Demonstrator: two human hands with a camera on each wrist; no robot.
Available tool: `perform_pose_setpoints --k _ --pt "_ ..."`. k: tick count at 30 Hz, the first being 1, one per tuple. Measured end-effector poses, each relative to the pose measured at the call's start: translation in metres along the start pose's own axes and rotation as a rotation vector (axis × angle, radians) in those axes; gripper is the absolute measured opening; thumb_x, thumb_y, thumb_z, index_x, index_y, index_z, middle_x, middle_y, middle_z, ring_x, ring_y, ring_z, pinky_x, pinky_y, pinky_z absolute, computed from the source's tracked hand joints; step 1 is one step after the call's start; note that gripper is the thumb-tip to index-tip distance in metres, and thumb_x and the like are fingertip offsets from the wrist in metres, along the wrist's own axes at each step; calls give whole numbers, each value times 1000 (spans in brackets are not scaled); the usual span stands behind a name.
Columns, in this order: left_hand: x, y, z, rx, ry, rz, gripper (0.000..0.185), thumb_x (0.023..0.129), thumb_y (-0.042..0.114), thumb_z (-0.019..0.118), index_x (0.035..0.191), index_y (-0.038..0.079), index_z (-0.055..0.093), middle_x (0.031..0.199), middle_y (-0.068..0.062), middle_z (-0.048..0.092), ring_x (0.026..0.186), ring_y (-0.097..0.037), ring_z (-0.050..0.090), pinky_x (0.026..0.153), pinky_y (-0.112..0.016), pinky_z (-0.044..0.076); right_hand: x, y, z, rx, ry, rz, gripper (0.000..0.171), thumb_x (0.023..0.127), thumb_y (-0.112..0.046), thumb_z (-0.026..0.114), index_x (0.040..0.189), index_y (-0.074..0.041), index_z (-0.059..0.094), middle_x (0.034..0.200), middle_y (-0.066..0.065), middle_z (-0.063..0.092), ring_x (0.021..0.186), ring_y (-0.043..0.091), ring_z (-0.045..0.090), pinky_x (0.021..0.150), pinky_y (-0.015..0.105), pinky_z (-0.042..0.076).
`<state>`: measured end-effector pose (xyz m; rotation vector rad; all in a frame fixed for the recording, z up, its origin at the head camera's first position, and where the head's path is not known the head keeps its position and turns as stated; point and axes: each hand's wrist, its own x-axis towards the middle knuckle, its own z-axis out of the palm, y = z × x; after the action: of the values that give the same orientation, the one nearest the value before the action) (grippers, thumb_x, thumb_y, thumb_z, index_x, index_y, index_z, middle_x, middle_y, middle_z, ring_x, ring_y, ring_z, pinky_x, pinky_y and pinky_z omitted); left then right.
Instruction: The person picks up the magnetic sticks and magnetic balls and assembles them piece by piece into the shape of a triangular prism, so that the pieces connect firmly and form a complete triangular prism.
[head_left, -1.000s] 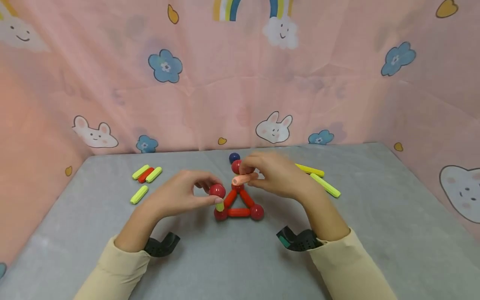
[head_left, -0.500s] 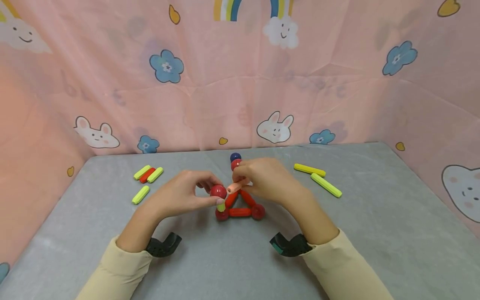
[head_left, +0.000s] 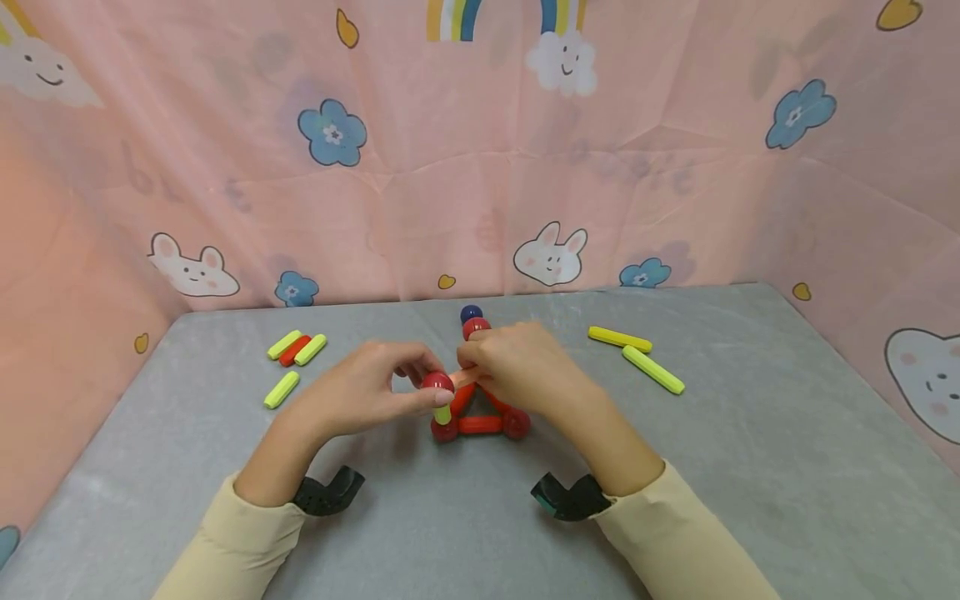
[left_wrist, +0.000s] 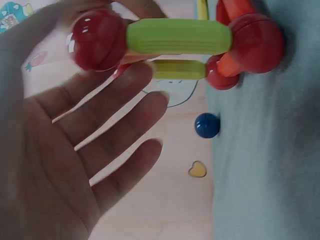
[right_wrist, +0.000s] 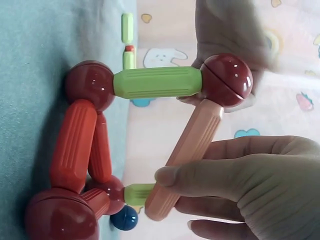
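Observation:
A triangle of red rods with red balls at its corners lies on the table. From its left corner a yellow-green rod stands upright, topped by a red ball. My left hand holds this top ball between thumb and fingers. With my right hand I pinch a peach-coloured rod, tilted in the right wrist view, its far end against that ball. Another yellow-green rod rises at the back corner. The red ball above it is partly hidden by my right hand.
A dark blue ball sits behind the structure. Short yellow-green rods and one red rod lie at the left. Two longer yellow rods lie at the right. A pink printed cloth hangs behind the table.
My right hand has moved left and slightly nearer with the peach rod, bringing its end to the ball in my left hand. The left hand has stayed nearly still.

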<state>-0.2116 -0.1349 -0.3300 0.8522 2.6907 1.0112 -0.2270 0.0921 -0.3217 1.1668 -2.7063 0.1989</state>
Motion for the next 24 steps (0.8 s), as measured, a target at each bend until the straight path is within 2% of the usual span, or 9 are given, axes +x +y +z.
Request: perform_pose_setpoints --k 2,4,7,9,11,14,17,20,24 --pt "2 -1 5 -2 15 -44 24 98 49 61 105 28 71 87 15 69 87 -9 64 85 -37 53 0 0 2 7 11 -2 11 87 -26 80 82 -19 73 68 -6 57 54 8 45 50 18 34" --pt "5 -1 11 -17 16 -91 35 102 54 51 114 26 69 89 12 70 86 -10 64 83 -34 52 1 0 4 22 18 -2 11 88 -28 80 84 -19 74 68 -7 57 54 7 46 51 17 34" --pt "7 -2 19 -64 6 -141 45 104 57 40 129 25 59 101 6 70 94 -12 64 84 -35 53 1 1 7 41 22 0 13 86 -29 81 85 -19 73 68 -6 57 55 7 46 51 17 33" --pt "7 -4 21 -139 1 -143 42 107 51 34 135 25 51 107 1 70 98 -17 65 88 -39 53 2 2 9 51 21 3 13 84 -27 83 85 -19 73 68 -6 56 55 7 45 51 16 34" --pt "7 -9 21 -205 11 -117 35 108 37 31 134 23 48 110 -3 69 100 -20 64 89 -41 53 3 3 11 55 22 0 16 83 -28 84 85 -18 72 67 -6 54 55 7 45 51 17 33" --pt "7 -17 18 -284 16 -46 33 102 14 37 130 17 55 111 -6 69 100 -22 64 89 -41 53 4 4 14 74 31 -9 15 82 -26 85 85 -18 72 67 -6 53 56 6 45 52 16 33" --pt "8 -25 18 -308 11 1 35 97 0 45 123 14 64 113 -4 70 101 -20 65 90 -36 54 5 5 17 106 42 -17 15 83 -21 85 84 -19 69 68 -7 53 58 6 45 53 17 32" --pt "9 -31 22 -264 41 41 34 93 -2 59 119 16 69 113 0 71 99 -16 65 89 -32 55 4 6 20 128 53 -25 17 83 -17 84 82 -20 67 69 -5 55 60 7 46 53 17 33" --pt "13 -35 30 -132 142 168 29 87 6 76 115 17 73 112 1 72 91 -12 67 82 -29 57 3 9 24 151 51 -19 13 84 -17 83 84 -19 70 72 -5 65 64 7 53 58 16 43"
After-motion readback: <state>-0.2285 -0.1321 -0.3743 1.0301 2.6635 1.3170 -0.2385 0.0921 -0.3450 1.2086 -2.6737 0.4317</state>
